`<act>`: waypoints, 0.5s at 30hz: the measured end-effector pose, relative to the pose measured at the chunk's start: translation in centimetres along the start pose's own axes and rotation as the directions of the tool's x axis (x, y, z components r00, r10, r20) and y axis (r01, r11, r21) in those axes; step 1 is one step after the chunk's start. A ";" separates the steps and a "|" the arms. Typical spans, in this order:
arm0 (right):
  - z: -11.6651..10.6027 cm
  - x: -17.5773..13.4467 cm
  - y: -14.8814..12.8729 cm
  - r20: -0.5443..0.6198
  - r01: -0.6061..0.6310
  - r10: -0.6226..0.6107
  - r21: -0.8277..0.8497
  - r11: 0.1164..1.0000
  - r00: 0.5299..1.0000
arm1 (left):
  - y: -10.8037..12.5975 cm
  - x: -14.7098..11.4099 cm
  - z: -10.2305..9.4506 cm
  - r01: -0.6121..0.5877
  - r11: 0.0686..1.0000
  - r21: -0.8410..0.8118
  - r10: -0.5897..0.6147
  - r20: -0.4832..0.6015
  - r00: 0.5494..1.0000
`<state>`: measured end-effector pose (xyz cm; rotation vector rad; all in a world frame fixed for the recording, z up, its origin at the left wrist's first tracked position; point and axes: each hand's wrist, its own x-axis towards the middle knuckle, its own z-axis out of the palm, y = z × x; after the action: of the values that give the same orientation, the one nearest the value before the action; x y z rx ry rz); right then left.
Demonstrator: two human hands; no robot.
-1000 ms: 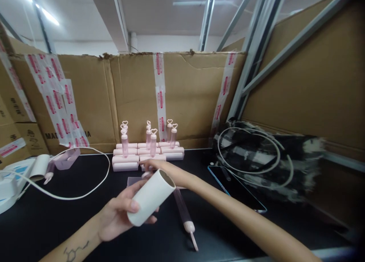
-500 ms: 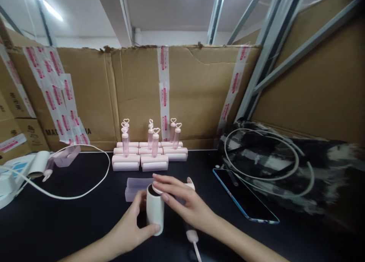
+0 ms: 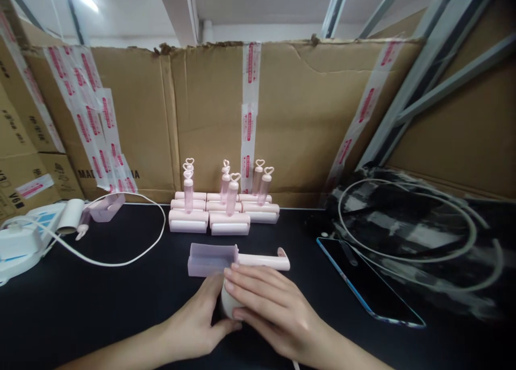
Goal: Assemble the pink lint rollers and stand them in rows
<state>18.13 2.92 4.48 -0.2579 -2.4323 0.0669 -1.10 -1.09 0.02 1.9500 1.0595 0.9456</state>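
Observation:
A white lint roller paper roll [image 3: 230, 304] stands in front of me, mostly hidden by my hands. My left hand [image 3: 193, 321] is closed around its left side, thumb toward the near side. Over the top and right side lies my right hand [image 3: 278, 311], fingers together and pressed against the roll. Just beyond my fingers are a translucent purple trough-shaped cover [image 3: 212, 261] and a pale pink lint roller piece [image 3: 268, 261] with a curved end. A thin pale rod [image 3: 295, 365] peeks out below my right wrist.
Behind stand several pink lint rollers [image 3: 188, 222] with upright heart-topped handles. A phone [image 3: 371, 284] and a coiled white cable [image 3: 407, 249] are at right. Another paper roll [image 3: 71, 216], a purple cover [image 3: 107, 208] and a white power strip [image 3: 24, 246] are at left, before a cardboard wall [image 3: 209, 112].
My right hand has moved from the roll's open top, where it held a pale round part, down over the roll's side. The view has tilted downward and shifted left.

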 end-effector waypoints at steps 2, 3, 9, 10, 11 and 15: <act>0.2 0.1 -0.1 -0.006 -0.012 0.012 0.000 1.000 1.000 | -0.1 0.0 0.1 -0.006 1.000 0.013 0.006 -0.004 1.000; 0.2 0.2 -0.2 -0.013 -0.021 0.022 0.006 1.000 1.000 | -0.1 0.0 0.0 -0.005 1.000 0.025 0.005 -0.001 1.000; 0.1 0.8 -0.2 0.021 -0.137 0.136 0.151 0.979 0.991 | 0.8 -0.5 -2.2 -0.063 0.975 0.211 0.069 -0.025 0.997; 0.0 0.7 -0.2 0.033 -0.154 0.151 0.186 0.970 0.988 | 1.0 -0.4 -2.9 -0.094 0.960 0.263 0.111 -0.049 0.993; 0.0 0.6 -0.2 0.039 -0.169 0.164 0.214 0.962 0.986 | 1.1 -0.2 -3.8 -0.123 0.941 0.316 0.152 -0.069 0.986; 0.4 0.1 -0.7 0.063 -0.229 0.220 0.268 0.936 0.974 | 0.3 1.3 -6.7 -0.129 0.871 0.474 0.156 -0.019 0.988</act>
<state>17.67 2.29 4.27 -0.4095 -2.3798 0.5088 -6.09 1.52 3.83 2.4409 1.2843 0.8814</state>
